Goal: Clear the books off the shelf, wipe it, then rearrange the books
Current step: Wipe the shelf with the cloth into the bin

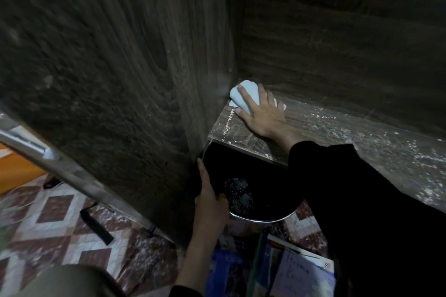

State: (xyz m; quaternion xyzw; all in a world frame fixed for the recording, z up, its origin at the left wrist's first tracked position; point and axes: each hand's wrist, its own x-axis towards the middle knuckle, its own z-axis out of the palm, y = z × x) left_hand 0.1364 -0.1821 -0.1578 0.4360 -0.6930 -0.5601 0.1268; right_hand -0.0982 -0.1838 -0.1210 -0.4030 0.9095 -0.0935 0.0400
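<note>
Black-sleeved right arm crosses the lower right, nearest the lens. Its right hand (263,116) lies flat, fingers straight and spread, pressing a pale blue-white folded cloth (246,91) into the back-left corner of the dark wood-grain shelf board (337,128). The hand is not clenched, just palm-down on the cloth.

The left hand (210,202) is lower and closer to the body. It grips the rim of a round black metal-rimmed container (265,219), thumb hooked over the edge, forefinger laid along the rim. The container is held just under the shelf's front-left edge, against the dark wooden side panel (120,79).

The shelf has no books on it. It is covered in white dust specks (226,125), with one line of them running from the cloth toward the front edge. Some grey debris (237,191) already sits in the container.

A stack of books with blue and white covers (304,275) sits on the patterned red-and-white tiled floor (60,210), below the container.

Judgement: this is the wiping stage, clearing done, rearranging not started.

Key relation: the container mouth lies directly toward the person from the cloth, below the front lip. The board's long axis runs off to the right, where most of the dust is. The right hand is the nearer one for dragging the cloth forward. A pull off the container's line would probably drop dust on the books.
</note>
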